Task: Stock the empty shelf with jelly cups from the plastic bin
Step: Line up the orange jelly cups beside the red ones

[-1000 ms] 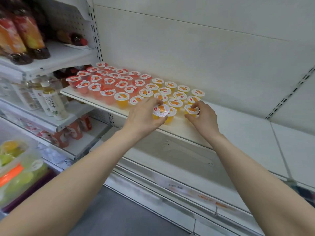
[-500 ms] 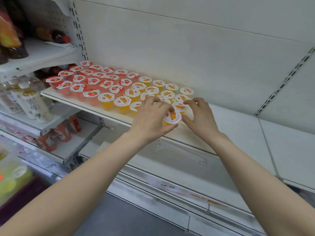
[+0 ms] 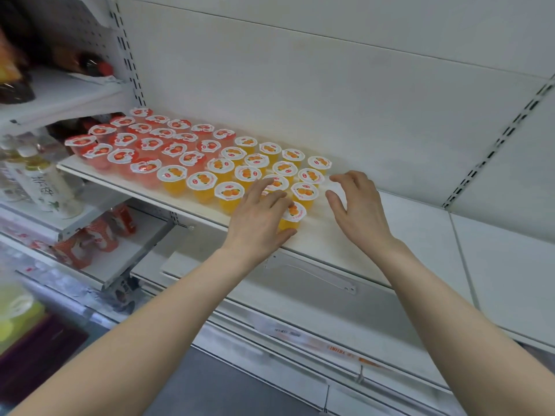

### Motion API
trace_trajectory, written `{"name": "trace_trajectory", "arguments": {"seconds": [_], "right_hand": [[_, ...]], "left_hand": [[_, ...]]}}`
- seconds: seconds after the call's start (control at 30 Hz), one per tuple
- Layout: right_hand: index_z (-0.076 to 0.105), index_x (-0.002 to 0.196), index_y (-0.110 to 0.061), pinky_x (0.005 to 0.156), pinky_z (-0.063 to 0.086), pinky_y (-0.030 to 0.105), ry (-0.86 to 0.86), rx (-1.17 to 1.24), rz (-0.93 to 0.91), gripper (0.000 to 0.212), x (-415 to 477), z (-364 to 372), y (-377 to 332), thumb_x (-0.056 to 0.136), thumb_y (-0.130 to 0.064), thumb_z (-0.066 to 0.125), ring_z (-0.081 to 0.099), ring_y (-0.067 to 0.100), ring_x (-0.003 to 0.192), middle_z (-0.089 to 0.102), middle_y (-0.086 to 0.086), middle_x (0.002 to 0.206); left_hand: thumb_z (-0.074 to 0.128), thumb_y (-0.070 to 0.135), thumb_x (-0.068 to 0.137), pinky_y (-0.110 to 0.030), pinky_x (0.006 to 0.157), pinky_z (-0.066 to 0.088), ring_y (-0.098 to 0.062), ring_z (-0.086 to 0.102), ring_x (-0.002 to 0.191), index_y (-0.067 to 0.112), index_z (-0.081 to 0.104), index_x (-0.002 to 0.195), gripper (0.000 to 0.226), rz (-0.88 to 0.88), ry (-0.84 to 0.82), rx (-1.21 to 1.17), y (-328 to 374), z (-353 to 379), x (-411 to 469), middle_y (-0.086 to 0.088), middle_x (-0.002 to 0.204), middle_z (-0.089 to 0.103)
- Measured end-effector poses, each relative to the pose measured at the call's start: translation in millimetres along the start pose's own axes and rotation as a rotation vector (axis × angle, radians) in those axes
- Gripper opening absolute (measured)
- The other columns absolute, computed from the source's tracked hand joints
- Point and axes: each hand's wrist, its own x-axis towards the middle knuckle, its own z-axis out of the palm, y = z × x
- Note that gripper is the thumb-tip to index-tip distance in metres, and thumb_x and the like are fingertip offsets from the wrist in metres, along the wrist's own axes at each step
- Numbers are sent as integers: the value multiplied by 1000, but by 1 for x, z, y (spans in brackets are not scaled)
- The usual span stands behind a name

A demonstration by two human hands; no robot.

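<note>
left hand (image 3: 258, 219) gripped the front orange cup (image 3: 294, 214), seating it on the shelf (image 3: 333, 244) at the stocked cups' (image 3: 210, 157) 5 o'clock corner, likely extending the rows; right hand (image 3: 357, 208) hovered at its 3 o'clock, fingers spread, empty.

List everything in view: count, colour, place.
red jelly cups: about nineteen, red, shelf's left end
orange jelly cups: about seventeen, orange, right of the red
shelf: one, white, centre
tea bottles: at least two, pale, left shelf
red packets: several, red-white, lower left shelf
dark bottles: count unclear, dark, upper left shelf
green-yellow items: blurred, bottom left
left hand: one, holds the front orange cup
right hand: one, open, above shelf beside cups
</note>
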Motion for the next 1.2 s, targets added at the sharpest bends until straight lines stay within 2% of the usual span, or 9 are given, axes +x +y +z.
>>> {"name": "trace_trajectory", "arguments": {"seconds": [0.1, 0.17, 0.43, 0.63, 0.8, 0.97, 1.2], "right_hand": [[57, 126, -13, 96, 42, 44, 13, 5, -19, 34, 2, -1, -1, 98, -30, 51, 50, 32, 112, 51, 12, 127], [57, 126, -13, 95, 42, 43, 20, 3, -25, 33, 4, -2, -3, 98, -29, 51, 51, 32, 110, 52, 12, 126], [58, 125, -11, 91, 44, 44, 24, -48, -73, 33, 11, -8, -12, 98, -29, 51, 53, 34, 105, 53, 13, 124], [56, 129, -11, 93, 43, 45, 14, -117, -137, 36, 17, -14, -38, 99, -30, 50, 53, 34, 108, 53, 12, 127], [57, 128, -10, 89, 43, 44, 17, -147, -169, 39, 19, -10, -78, 98, -32, 46, 54, 37, 105, 55, 14, 125], [59, 127, -9, 92, 44, 44, 18, -139, -212, 40, 15, 8, -132, 95, -32, 49, 56, 37, 108, 56, 15, 126], [58, 128, -11, 91, 45, 47, -24, -142, -299, 45, 5, 48, -227, 96, -38, 41, 54, 38, 111, 56, 15, 126]], "left_hand": [[85, 38, 65, -43, 87, 52, -33, 51, 117, 13, 70, 107, 51, -14, 11, -32, 2, 4, 0, -1, 110, 68], [86, 37, 64, -42, 84, 53, -33, 55, 110, 12, 70, 107, 52, -20, 10, -46, 3, 6, 1, -3, 108, 68], [83, 42, 67, -42, 91, 49, -32, 55, 107, 11, 69, 109, 54, 30, 1, -11, -1, 0, 3, -5, 109, 67], [55, 51, 86, -43, 95, 46, -31, 54, 111, 15, 64, 121, 51, 23, 55, -12, -23, -17, -2, -5, 117, 64], [51, 47, 88, -40, 93, 46, -30, 55, 106, 13, 64, 119, 48, 8, 118, 30, -62, -47, -17, -6, 114, 64], [48, 46, 88, -43, 92, 47, -32, 55, 106, 12, 62, 122, 50, -52, 73, 68, -116, -81, -45, -8, 115, 63], [64, 36, 87, -44, 95, 45, -33, 55, 108, 7, 61, 125, 47, -136, 40, 169, -201, -135, -104, -13, 119, 63]]}}
